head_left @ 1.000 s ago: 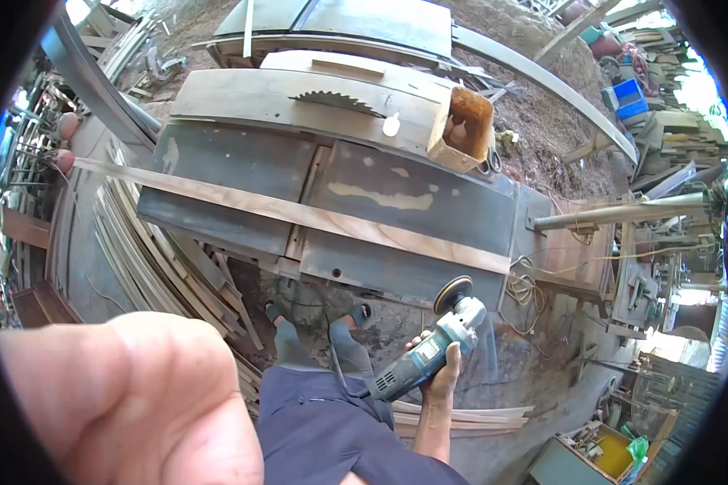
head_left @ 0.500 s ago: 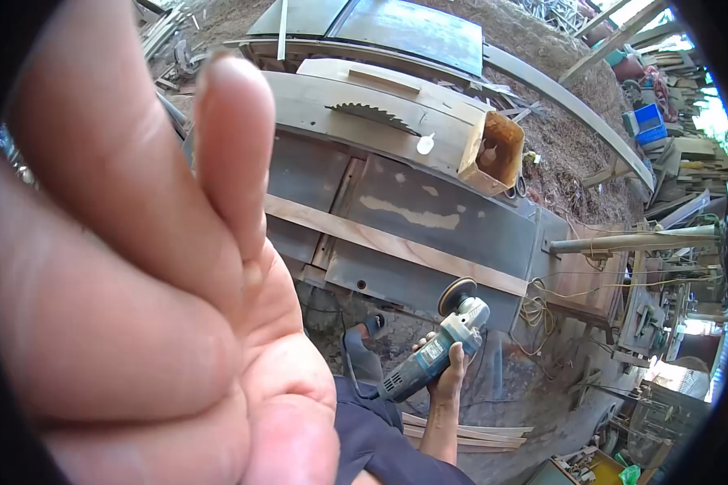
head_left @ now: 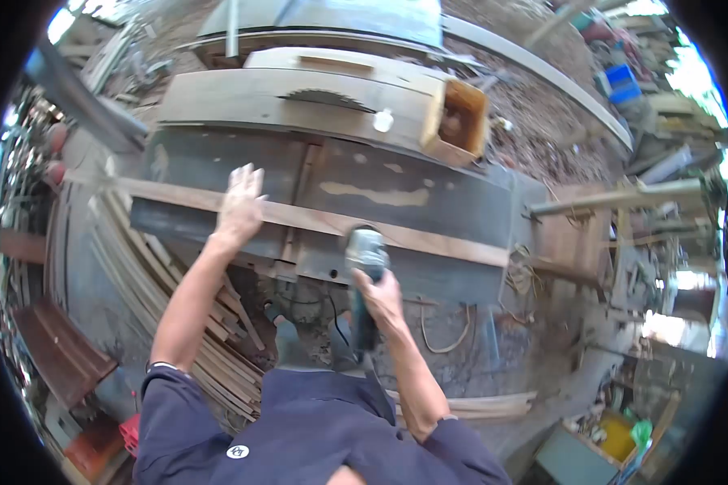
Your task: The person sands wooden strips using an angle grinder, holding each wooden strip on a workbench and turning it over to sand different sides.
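Observation:
My left hand (head_left: pixel 241 206) lies palm down with its fingers stretched out on a long wooden strip (head_left: pixel 323 220), left of the gap between the metal table plates. Gripped in my right hand (head_left: pixel 378 295) is a power tool (head_left: pixel 367 257), its head over the strip near the middle. The tool is blurred, and its disc is mostly hidden beneath the head. The strip runs across the grey metal table (head_left: pixel 453 198), and its left end reaches past the table's edge.
Behind the strip are a toothed saw blade (head_left: pixel 328 98) and a yellowish open box (head_left: pixel 457 121). Curved wooden strips (head_left: pixel 137 246) lie on the floor at left. A cable (head_left: pixel 449 347) hangs below the table, and a pole (head_left: pixel 615 200) stands out at right.
My left hand has gone from close to the camera down onto the strip. My right hand has brought the tool left and up to the strip, its disc now turned down.

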Tool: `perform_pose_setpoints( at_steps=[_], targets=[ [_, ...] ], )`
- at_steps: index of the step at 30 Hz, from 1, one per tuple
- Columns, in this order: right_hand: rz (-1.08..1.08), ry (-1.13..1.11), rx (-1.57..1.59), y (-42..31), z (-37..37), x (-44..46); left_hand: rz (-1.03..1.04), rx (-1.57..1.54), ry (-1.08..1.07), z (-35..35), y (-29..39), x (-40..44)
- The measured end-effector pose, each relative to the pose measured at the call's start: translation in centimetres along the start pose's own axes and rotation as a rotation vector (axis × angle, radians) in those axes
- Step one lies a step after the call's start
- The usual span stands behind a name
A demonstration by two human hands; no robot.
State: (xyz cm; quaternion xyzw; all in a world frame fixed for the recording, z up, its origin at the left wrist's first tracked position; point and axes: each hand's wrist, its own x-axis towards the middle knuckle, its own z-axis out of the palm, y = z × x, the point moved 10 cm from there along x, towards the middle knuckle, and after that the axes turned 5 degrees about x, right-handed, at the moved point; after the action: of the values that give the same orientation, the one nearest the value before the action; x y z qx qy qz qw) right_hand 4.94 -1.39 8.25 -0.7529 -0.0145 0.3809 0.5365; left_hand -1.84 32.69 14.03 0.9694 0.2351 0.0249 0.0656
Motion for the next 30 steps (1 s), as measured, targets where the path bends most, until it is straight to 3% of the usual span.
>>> perform_pose_setpoints(
  at_steps=[2, 3, 8, 9, 12, 14, 15, 17, 18, 21, 26, 30],
  targets=[
    [0.013, -0.099, -0.150, 2.3, 3.2, 3.5, -0.010, 0.229, -0.201, 8.0, -5.9, -1.3],
    [0.025, -0.099, -0.186, 1.5, 4.0, 4.1, -0.050, 0.163, -0.205, 10.3, -8.9, -2.2],
    [0.072, -0.124, -0.223, 1.3, 2.5, 5.4, -0.108, 0.042, -0.233, 13.5, -15.0, -4.6],
    [0.081, -0.079, -0.228, 1.7, 0.4, 5.4, -0.071, 0.059, -0.149, 13.7, -15.6, -4.9],
    [0.088, 0.065, -0.192, 2.6, -7.6, 4.3, -0.139, 0.065, -0.166, 13.8, -16.0, -4.7],
    [0.041, 0.270, -0.147, 5.4, -15.0, 4.2, -0.151, 0.103, -0.143, 13.5, -15.7, -4.4],
    [-0.028, 0.334, -0.007, 7.6, -18.9, 4.7, -0.172, 0.115, -0.174, 13.4, -15.7, -4.1],
    [0.144, 0.491, 0.212, 8.1, -25.9, 2.6, -0.182, 0.145, -0.182, 13.0, -15.4, -3.8],
    [0.073, 0.491, 0.375, 10.6, -29.2, 4.0, -0.186, 0.155, -0.180, 12.6, -14.9, -3.5],
    [0.103, 0.553, 0.529, 11.6, -33.8, 4.4, -0.167, 0.182, -0.217, 12.6, -14.4, -3.3],
    [0.082, 0.506, 0.474, 11.4, -28.9, 4.4, -0.162, 0.251, -0.293, 12.6, -14.2, -3.1],
    [0.046, 0.433, 0.175, 9.3, -19.7, 4.1, -0.129, 0.297, -0.385, 12.1, -13.5, -2.9]
  ],
)
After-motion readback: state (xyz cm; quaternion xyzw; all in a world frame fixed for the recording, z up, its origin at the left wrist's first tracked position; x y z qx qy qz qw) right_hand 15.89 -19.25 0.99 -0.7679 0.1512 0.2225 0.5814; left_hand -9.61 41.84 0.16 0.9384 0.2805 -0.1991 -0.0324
